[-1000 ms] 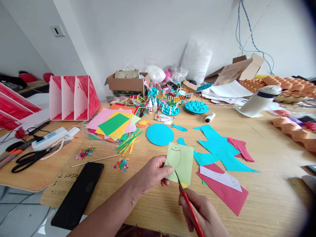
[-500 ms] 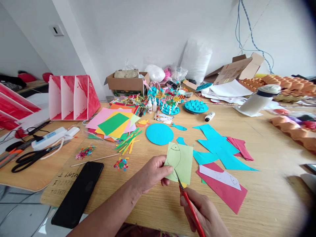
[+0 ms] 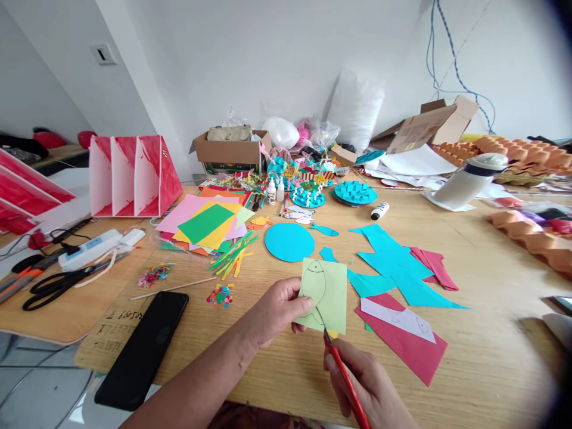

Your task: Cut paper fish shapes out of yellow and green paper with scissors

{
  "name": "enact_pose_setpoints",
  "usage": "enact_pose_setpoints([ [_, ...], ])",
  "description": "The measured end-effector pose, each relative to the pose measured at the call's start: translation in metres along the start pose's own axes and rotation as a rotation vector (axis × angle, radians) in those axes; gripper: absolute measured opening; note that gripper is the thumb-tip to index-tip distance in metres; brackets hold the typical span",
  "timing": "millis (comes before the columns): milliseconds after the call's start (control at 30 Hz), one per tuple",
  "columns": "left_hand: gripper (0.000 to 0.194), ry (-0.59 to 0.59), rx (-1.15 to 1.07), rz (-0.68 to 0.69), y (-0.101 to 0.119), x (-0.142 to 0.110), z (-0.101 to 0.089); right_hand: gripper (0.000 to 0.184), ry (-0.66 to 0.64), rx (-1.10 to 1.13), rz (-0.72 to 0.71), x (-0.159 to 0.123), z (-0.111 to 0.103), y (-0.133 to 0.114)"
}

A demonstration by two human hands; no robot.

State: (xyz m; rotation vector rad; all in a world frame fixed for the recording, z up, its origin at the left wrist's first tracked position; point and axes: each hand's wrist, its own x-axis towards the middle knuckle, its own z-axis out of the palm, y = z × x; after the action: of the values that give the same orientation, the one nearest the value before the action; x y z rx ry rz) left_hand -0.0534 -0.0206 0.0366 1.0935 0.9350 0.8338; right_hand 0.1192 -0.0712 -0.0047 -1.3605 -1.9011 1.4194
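Observation:
A light green paper (image 3: 333,292) with a fish drawn on it in dark line is pinched at its left edge by my left hand (image 3: 286,304), thumb on top. My right hand (image 3: 357,375) is closed round red-handled scissors (image 3: 348,384). Their blades meet the lower edge of the paper, near the fish's tail; part of the blades is hidden by the paper. A bit of yellow paper (image 3: 333,335) shows below the green sheet. Beyond my hands lie a blue paper circle (image 3: 289,242) and a small blue paper fish (image 3: 325,229).
Blue paper offcuts (image 3: 393,262) and a dark pink paper (image 3: 417,351) lie to the right. On the left are a black phone (image 3: 143,351), black scissors (image 3: 62,286) and stacked coloured paper (image 3: 205,223). Glue bottles (image 3: 271,192) and a cardboard box (image 3: 232,152) stand at the back.
The green paper has shifted slightly left. The scissors' blades look more closed at its lower edge, with less of them showing over the paper.

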Motion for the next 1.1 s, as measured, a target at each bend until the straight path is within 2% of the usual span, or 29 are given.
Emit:
enact_pose_setpoints([
  [500, 0.031, -0.028, -0.144, -0.037, 0.000, 0.002, -0.004, 0.033, -0.025, 0.063, 0.037, -0.003, 0.000, 0.008],
  [633, 0.027, -0.024, -0.193, -0.037, -0.002, 0.004, -0.005, 0.034, -0.022, 0.080, 0.036, -0.004, 0.000, 0.007],
  [867, 0.030, 0.028, -0.249, -0.012, -0.010, 0.002, 0.003, 0.042, 0.023, 0.240, 0.024, -0.001, 0.006, -0.005],
  [1100, 0.025, 0.079, -0.269, -0.010, -0.006, -0.002, 0.012, 0.042, 0.049, 0.346, -0.014, 0.000, 0.013, -0.008],
])
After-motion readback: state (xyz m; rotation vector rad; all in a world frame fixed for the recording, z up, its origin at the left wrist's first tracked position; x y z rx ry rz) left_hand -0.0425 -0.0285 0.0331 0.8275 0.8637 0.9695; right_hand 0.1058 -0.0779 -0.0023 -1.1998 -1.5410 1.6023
